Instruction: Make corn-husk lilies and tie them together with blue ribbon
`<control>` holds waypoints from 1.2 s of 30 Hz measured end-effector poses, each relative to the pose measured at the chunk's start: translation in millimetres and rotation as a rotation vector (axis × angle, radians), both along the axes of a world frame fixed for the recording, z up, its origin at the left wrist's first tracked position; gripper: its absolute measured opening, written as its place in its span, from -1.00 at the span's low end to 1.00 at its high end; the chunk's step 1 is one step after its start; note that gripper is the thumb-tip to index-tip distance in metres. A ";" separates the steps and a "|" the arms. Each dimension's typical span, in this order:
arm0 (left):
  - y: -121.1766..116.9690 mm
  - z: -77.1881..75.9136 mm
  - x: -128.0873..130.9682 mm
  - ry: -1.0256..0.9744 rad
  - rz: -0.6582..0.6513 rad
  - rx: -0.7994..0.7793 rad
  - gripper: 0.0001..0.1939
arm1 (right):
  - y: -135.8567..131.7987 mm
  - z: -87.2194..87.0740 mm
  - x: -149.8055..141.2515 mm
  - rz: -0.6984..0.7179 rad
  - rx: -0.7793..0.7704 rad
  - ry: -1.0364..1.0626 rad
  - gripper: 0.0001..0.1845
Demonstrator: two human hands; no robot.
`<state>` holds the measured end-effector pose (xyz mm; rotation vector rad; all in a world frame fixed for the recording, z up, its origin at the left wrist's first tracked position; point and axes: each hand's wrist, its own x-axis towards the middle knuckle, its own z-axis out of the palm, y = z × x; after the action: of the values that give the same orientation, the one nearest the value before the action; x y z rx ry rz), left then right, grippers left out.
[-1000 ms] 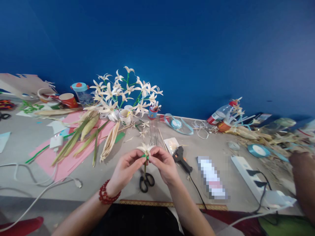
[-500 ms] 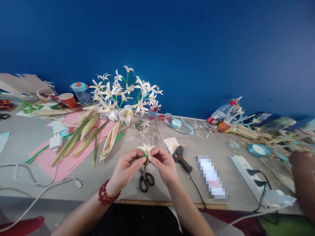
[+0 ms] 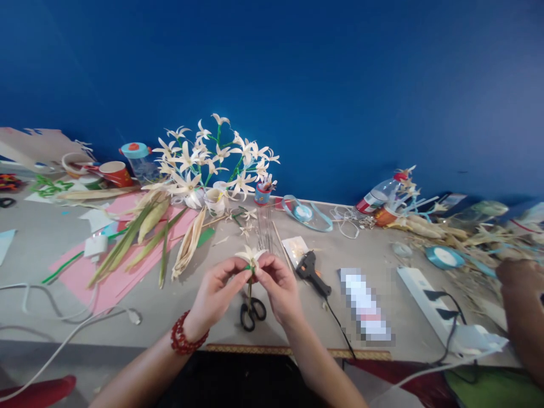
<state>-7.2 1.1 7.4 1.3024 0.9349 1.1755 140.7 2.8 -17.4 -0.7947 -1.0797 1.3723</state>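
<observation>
Between my two hands is a pale corn-husk flower [image 3: 250, 255] with some green at its base. My left hand [image 3: 221, 284], a red bead bracelet [image 3: 185, 335] at its wrist, pinches the flower's base from the left. From the other side, my right hand [image 3: 279, 286] grips the same base with thumb and fingers closed. The fingertips nearly meet and hide part of the green piece. Below them, black-handled scissors [image 3: 253, 313] lie on the table. A black glue gun [image 3: 313, 272] rests to the right of my right hand.
Made flowers [image 3: 221, 153] stand in cups at the back. Corn husks [image 3: 127, 243] lie on pink paper [image 3: 70, 272] at left. At right are a power strip [image 3: 425, 300], a blue ribbon roll [image 3: 444, 257] and another person's hand [image 3: 518, 283]. Thin wires [image 3: 266, 226] lie ahead.
Both hands stay on the flower in nearly the same place, with only slight finger movement. The whole view has shifted a little.
</observation>
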 end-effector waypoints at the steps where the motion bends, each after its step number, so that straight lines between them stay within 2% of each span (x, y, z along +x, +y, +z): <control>1: 0.1 -0.3 0.1 0.013 0.005 0.006 -0.86 | -0.2 -0.1 0.2 -0.004 0.008 -0.004 -0.88; 8: -1.0 -3.2 1.5 0.094 0.036 0.031 -0.87 | -4.0 0.2 0.2 -0.071 0.109 -0.113 -0.93; 12: -0.9 -6.9 -1.2 0.101 0.014 0.012 -0.86 | -9.5 -8.8 15.0 -0.149 0.150 -0.336 -0.89; 15: 1.5 -12.3 -4.8 0.163 0.023 0.003 -0.84 | -15.0 -23.6 51.8 -0.336 0.216 -0.642 -0.88; 18: 4.6 -17.5 -6.0 0.207 -0.003 -0.034 -0.84 | -19.0 -41.9 102.9 -0.526 0.232 -1.091 -0.80; 20: 6.4 -20.2 -4.4 0.217 -0.025 -0.053 -0.84 | -19.8 -53.2 132.7 -0.559 0.207 -1.360 -0.68; 23: 8.3 -23.5 -0.6 0.223 -0.054 -0.053 -0.84 | -18.2 -65.5 158.3 -0.487 0.157 -1.589 -0.66; 26: 9.4 -27.0 0.6 0.226 -0.072 -0.045 -0.82 | -14.3 -71.8 165.0 -0.435 0.141 -1.643 -0.70; 36: 11.4 -29.7 -3.6 0.210 -0.054 -0.056 -0.81 | 0.7 -78.0 173.0 -0.381 0.253 -1.510 -0.68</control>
<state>-10.9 12.6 -22.3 1.4166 1.0697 0.9770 313.8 3.4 -95.3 -1.7885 -1.9890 0.0871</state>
